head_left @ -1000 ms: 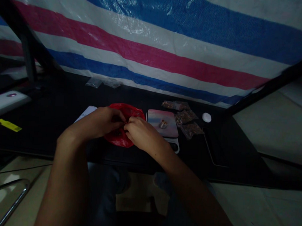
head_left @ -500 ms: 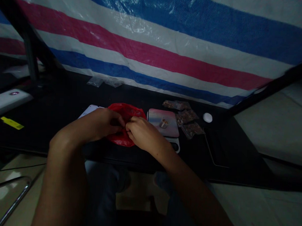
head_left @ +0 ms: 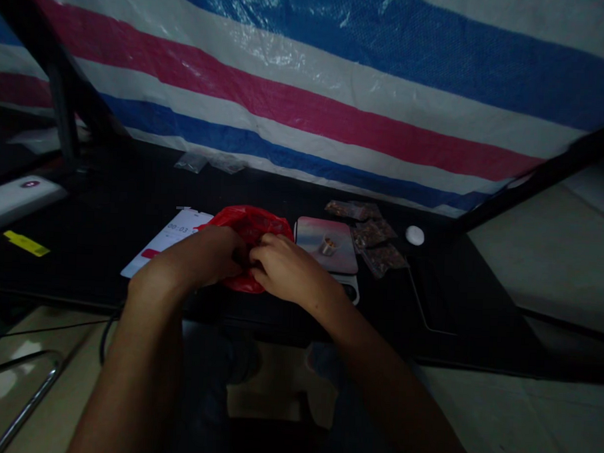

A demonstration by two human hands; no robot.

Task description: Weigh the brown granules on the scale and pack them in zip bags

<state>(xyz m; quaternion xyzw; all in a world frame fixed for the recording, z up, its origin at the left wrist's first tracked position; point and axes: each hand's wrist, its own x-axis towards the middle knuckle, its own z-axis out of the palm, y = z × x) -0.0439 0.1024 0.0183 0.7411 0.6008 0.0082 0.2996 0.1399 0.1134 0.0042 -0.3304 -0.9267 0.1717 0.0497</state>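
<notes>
My left hand (head_left: pixel 200 259) and my right hand (head_left: pixel 285 269) meet over a crumpled red plastic bag (head_left: pixel 252 224), with the fingers of both pinched into it. Whatever the fingers hold inside the folds is hidden. Just right of my right hand stands a digital kitchen scale (head_left: pixel 326 244) with a small metal cup (head_left: pixel 328 246) on its glossy top. Left of my left hand, a smartphone (head_left: pixel 168 244) lies on the black table with a timer lit on its screen.
Several small packets of brown material (head_left: pixel 380 260) lie right of the scale, near a white round object (head_left: pixel 414 235). A blue, pink and white striped tarpaulin (head_left: pixel 307 100) hangs behind the table. Clear plastic bags (head_left: pixel 209 162) lie at the back edge; a yellow label (head_left: pixel 25 243) lies left.
My left hand has moved down and toward the right, uncovering more of the phone, whose screen now shows a timer. The red bag is bunched more tightly between my hands.
</notes>
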